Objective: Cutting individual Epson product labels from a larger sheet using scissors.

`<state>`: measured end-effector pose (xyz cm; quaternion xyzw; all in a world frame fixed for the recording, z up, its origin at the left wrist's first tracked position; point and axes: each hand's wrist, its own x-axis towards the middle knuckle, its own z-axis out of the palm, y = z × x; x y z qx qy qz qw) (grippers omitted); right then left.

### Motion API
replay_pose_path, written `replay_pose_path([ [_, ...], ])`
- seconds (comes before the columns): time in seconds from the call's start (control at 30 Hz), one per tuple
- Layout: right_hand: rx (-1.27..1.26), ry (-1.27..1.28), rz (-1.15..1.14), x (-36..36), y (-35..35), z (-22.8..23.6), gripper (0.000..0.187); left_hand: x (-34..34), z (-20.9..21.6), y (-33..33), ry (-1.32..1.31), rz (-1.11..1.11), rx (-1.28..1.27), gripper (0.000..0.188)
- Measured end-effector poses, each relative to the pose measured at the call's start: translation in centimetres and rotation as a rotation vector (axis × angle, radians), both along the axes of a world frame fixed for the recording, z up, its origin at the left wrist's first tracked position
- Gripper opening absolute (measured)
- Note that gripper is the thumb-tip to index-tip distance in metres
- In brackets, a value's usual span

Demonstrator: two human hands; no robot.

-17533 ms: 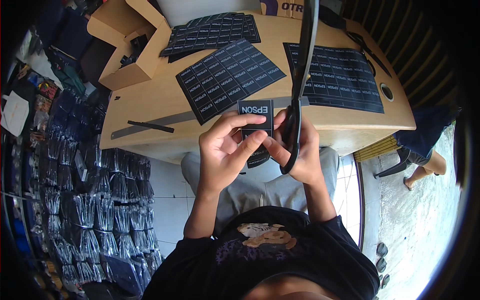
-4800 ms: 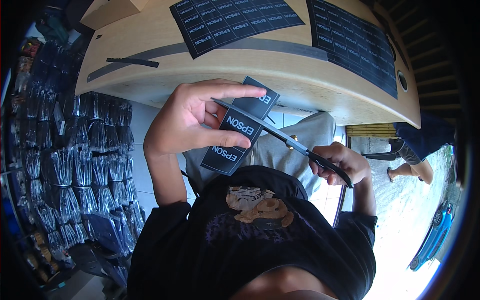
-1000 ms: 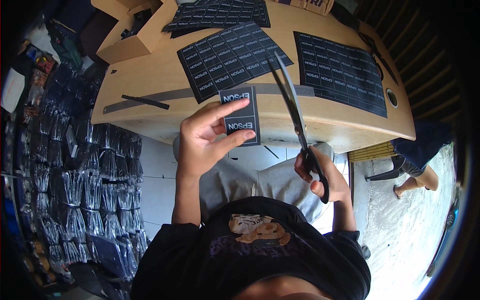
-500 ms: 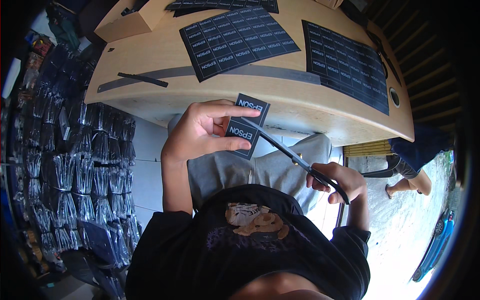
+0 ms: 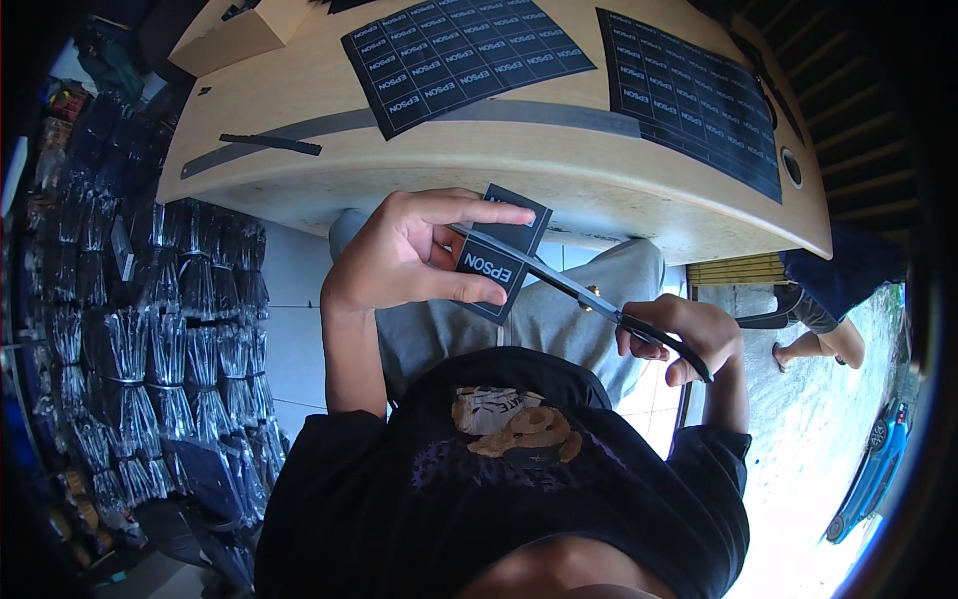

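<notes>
Between the fingers and thumb of my left hand [image 5: 384, 255] is a small black label strip [image 5: 487, 285] with pale print, held upright in front of the table edge. My right hand [image 5: 694, 334] grips the dark handles of a pair of scissors [image 5: 564, 283]. The blades lie across the strip between its two printed labels, their tips reaching close to my left fingers. The upper label is partly covered by my index finger. Whether the strip is fully cut through, I cannot tell.
On the wooden table [image 5: 299, 185] lie a printed black label sheet [image 5: 464, 60], another label sheet [image 5: 689, 105], a long metal ruler [image 5: 559, 117] and a thin black strip [image 5: 269, 145]. A cardboard box [image 5: 239, 35] stands far left. Bundled plastic-wrapped goods [image 5: 130, 344] hang at left. Another person's leg [image 5: 823, 344] shows at right.
The scissor blades have moved left across the label strip and closed together more. Its upper part has shifted slightly right. The table sits a little higher in view.
</notes>
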<state>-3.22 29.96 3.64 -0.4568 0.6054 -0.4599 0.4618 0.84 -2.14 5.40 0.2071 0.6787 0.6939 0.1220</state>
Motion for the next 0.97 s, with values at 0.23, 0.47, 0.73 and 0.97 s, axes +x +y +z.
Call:
replay_pose_path([
  [0.23,-0.011,-0.013,0.013,-0.10,-0.31,0.14,0.074,0.23,0.34,0.32,0.016,-0.024,-0.038,0.061],
  [0.47,-0.015,-0.027,0.036,-0.23,-0.13,-0.02,0.074,0.15,0.31,0.26,0.004,-0.021,-0.037,0.061],
  [0.73,-0.033,-0.023,0.048,-0.31,-0.15,-0.21,0.073,0.20,0.40,0.38,0.015,-0.015,-0.038,0.062],
  [0.97,0.006,-0.019,0.042,-0.23,-0.13,0.09,0.073,0.05,0.31,0.20,0.021,-0.026,-0.061,0.061],
])
